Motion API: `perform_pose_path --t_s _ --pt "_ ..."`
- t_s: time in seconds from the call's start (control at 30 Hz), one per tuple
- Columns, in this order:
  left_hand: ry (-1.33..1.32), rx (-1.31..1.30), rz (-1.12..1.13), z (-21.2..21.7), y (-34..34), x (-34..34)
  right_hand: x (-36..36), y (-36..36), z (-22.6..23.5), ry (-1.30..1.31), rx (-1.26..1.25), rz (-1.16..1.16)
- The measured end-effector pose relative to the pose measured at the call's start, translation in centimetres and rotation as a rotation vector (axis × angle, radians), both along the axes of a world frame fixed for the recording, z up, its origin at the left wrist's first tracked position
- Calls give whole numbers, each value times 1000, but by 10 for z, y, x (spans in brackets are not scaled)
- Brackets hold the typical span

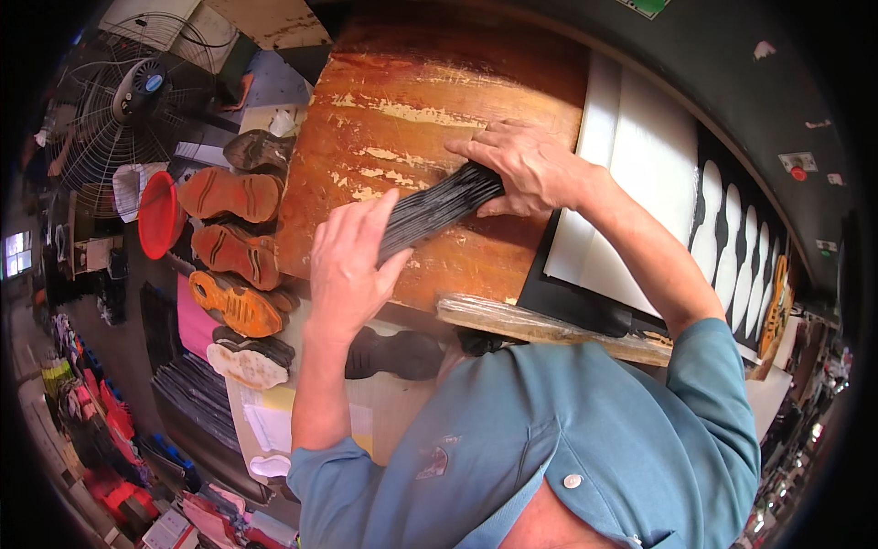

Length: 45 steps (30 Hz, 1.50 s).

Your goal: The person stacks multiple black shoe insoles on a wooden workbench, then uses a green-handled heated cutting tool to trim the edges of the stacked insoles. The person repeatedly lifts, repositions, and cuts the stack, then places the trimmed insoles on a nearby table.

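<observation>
Between my two hands is a stack of thin black pieces [437, 210], its many layered edges facing up. It lies slantwise over a worn orange-brown wooden board [334, 206]. My left hand [352, 256] is closed round the near-left end, with the thumb against the stack's side. At the far-right end my right hand [535, 169] grips it, fingers over the top and thumb below. The flat faces of the pieces are mostly hidden, as are both ends under my palms.
Several shoe soles [233, 195] and a red round dish [160, 215] line the board's left side. Right of it lie white sheets [631, 183] and white sole-shaped pieces [732, 229]. A plastic-wrapped bar [549, 327] runs along the near edge. A caged fan [137, 91] stands far left.
</observation>
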<state>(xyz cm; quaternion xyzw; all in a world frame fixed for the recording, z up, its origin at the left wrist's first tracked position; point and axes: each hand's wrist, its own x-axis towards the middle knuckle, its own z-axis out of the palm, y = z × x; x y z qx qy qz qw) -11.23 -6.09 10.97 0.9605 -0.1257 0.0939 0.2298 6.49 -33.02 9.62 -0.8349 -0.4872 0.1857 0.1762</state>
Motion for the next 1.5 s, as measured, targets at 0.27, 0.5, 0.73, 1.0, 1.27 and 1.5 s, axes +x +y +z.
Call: perform_pose_path --t_s 0.27,0.5,0.73,1.0,1.27,1.5 --pt "-89 -23 87 -22 6 -8 -5 -17 -35 -55 348 -155" --pt "-116 -2 84 -18 -7 -16 -25 -13 -28 -207 352 -92" --pt "-130 -21 132 -28 18 -19 -21 -10 -19 37 40 -113" --pt "-144 -10 156 -37 16 -28 -50 49 -7 -376 66 57" --pt "-106 18 213 -32 5 -31 -62 63 -14 -471 140 82" --pt "-157 -183 168 -22 0 -30 -65 58 -2 -311 86 77"
